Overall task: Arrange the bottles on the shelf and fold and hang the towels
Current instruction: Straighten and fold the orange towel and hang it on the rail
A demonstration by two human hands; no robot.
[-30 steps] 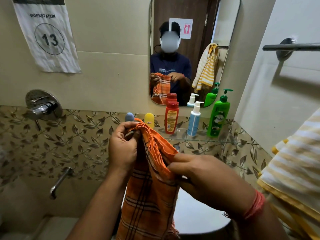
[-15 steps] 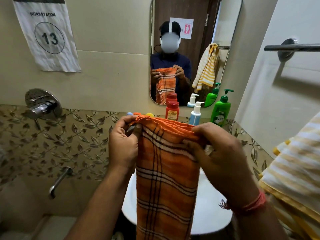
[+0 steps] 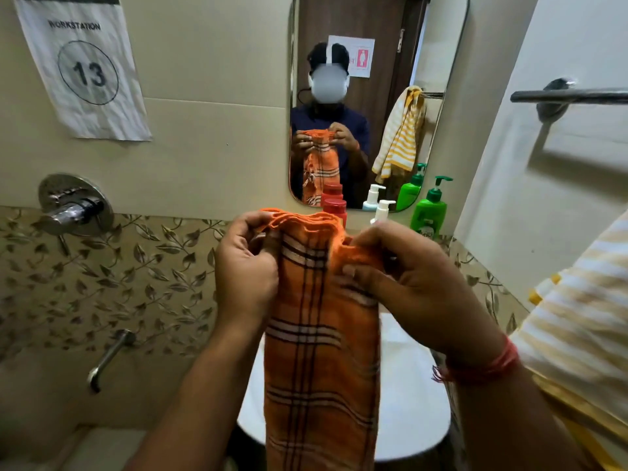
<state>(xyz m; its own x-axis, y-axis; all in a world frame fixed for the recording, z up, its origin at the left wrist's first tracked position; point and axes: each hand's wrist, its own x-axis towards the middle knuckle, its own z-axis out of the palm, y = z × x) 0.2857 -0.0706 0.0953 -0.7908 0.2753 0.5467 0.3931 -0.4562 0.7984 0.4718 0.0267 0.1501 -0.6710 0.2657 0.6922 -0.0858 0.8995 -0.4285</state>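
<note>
Landmark = mirror point(image 3: 377, 62). Below it, in front of the basin point(image 3: 414, 419): orange towel point(image 3: 319, 334) held up in the air, folded lengthwise into a narrow strip, long axis vertical, bunched top edge up, tail running down out of view. Striped towel point(image 3: 584, 317) hangs lower right of the mirror, half out of view. Rail point(image 3: 571, 96) right of the mirror on the side wall, bare where visible. Left hand point(image 3: 246, 270) grips the top left corner, fingers curled round the edge layers. Right hand point(image 3: 404, 277) pinches the top right corner, thumb over the bunched hem. Bottles stand in a row just under the mirror: green bottle point(image 3: 429, 212), white pump point(image 3: 383, 209), red bottle point(image 3: 334, 207), the last two partly hidden behind the towel. Step, my read: fold stage of the orange towel, squaring up the top edges; bottles look already sorted. Next move likely needs: line up the corners, halve it or leave as a strip, then swing right and up to the rail and drape it across, so the long axis hangs evenly on both sides. Risk: loose layers slip apart when one hand lets go.
</note>
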